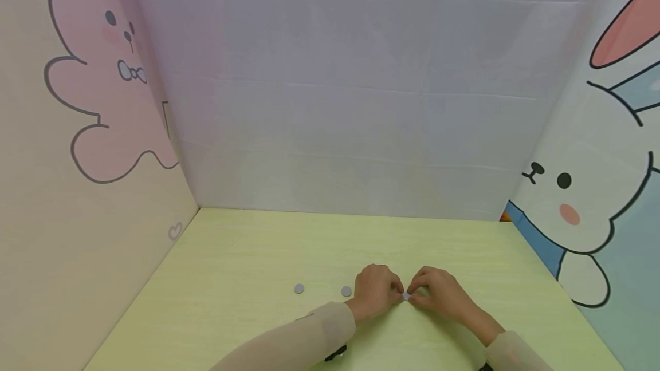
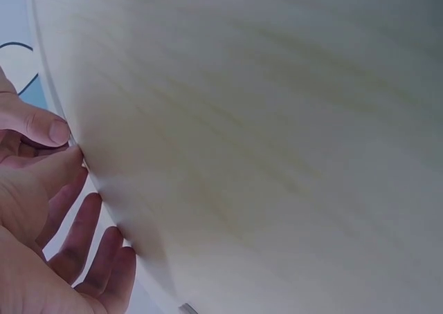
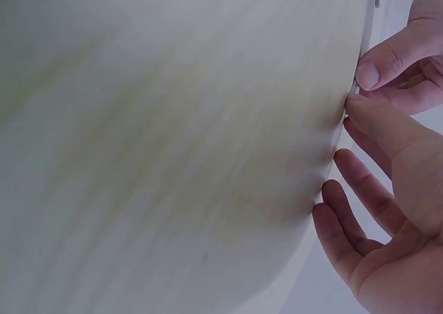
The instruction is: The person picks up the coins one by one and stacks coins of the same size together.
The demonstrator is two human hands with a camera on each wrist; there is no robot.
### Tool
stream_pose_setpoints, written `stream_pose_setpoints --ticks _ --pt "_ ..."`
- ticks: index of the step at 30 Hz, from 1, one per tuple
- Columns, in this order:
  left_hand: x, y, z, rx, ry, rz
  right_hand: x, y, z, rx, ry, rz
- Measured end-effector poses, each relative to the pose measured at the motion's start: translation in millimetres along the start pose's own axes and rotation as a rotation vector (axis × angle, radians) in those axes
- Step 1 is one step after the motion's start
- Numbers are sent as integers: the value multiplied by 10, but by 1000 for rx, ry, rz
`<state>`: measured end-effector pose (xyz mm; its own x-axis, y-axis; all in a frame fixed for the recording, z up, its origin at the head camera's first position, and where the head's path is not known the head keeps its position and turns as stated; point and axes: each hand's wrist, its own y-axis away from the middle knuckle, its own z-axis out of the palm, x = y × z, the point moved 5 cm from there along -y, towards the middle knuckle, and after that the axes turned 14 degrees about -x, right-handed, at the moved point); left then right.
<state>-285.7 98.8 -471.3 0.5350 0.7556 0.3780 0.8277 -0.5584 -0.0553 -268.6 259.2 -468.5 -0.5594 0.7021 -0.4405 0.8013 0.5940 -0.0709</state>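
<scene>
Both hands meet over a small grey disc (image 1: 407, 296) on the pale yellow-green table. My left hand (image 1: 375, 289) pinches the disc's left side between thumb and forefinger. From the other side, my right hand (image 1: 442, 295) grips it with thumb and forefinger curled inward. In the left wrist view the left hand (image 2: 48, 224) has its other fingertips down at the tabletop. The right hand (image 3: 401, 182) appears the same way in the right wrist view, its thumb close to the left thumb. The fingers cover much of the disc.
Two more grey discs lie to the left: one disc (image 1: 346, 291) just beside the left hand, another disc (image 1: 299, 288) farther out, roughly in a row. White cloth (image 1: 330, 102) hangs behind the table (image 1: 232, 256); printed side panels show a pink bear (image 1: 110, 102) and white rabbit (image 1: 593, 188).
</scene>
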Motion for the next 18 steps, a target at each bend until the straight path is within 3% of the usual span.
stream_pose_setpoints --ticks 8,12,15,18 --pt "-2 20 -61 -40 -10 46 -3 14 -6 -13 2 16" --pt "-68 7 -62 -100 -8 76 24 29 -18 -36 18 30" --pt "-120 17 -130 -141 25 81 42 49 -40 -57 22 34" --pt "-187 48 -256 -144 53 71 52 68 -70 -72 24 41"
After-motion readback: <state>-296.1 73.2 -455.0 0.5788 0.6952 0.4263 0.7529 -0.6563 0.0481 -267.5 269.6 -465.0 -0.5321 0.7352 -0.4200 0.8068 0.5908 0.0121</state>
